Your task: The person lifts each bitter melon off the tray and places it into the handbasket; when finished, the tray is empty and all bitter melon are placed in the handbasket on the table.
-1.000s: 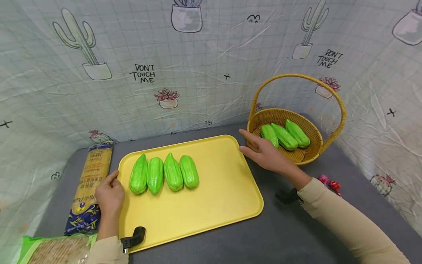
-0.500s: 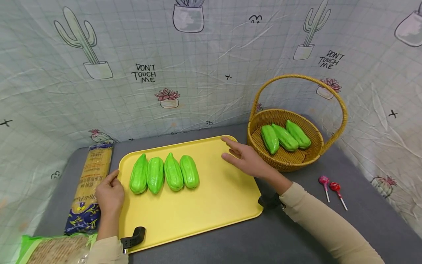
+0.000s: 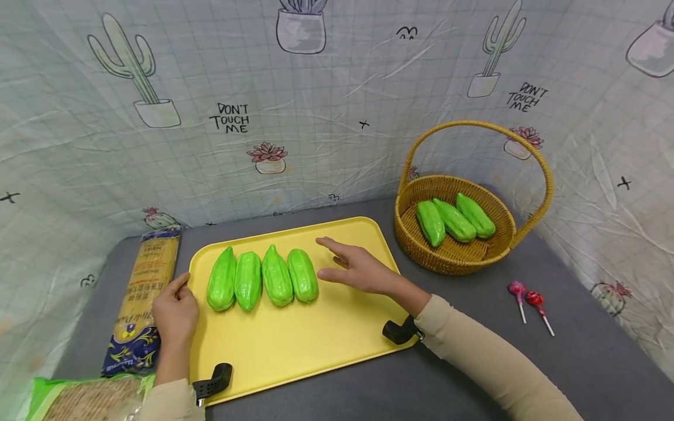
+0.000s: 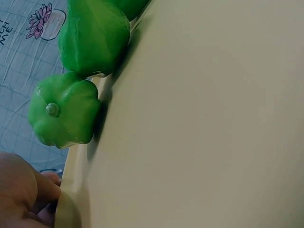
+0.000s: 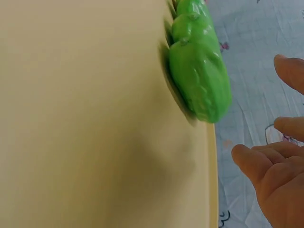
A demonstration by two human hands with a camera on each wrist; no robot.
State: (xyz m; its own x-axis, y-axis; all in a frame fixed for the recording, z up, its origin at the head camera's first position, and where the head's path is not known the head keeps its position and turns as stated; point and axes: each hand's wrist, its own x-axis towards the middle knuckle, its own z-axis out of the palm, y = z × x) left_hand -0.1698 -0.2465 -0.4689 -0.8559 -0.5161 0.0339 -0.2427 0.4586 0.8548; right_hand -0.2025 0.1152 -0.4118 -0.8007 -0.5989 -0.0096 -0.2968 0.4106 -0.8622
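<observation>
Several glossy, ribbed green papayas lie side by side on the left half of a yellow tray. My left hand grips the tray's left rim; the left wrist view shows its fingers curled at that rim, beside the nearest papaya. Over the tray, my right hand reaches leftward with fingers and thumb spread and nothing between them. Its fingertips come close to the rightmost papaya, with a gap left between. In a wicker basket at the right sit 3 more papayas.
Left of the tray lies a pasta packet, with a green-edged bag at the front left. Two lollipops rest right of the tray, in front of the basket. A patterned cloth hangs behind the grey table.
My right hand has moved left from the basket's edge across the tray toward the row of papayas, uncovering the lollipops. My left hand has stayed at the tray's rim.
</observation>
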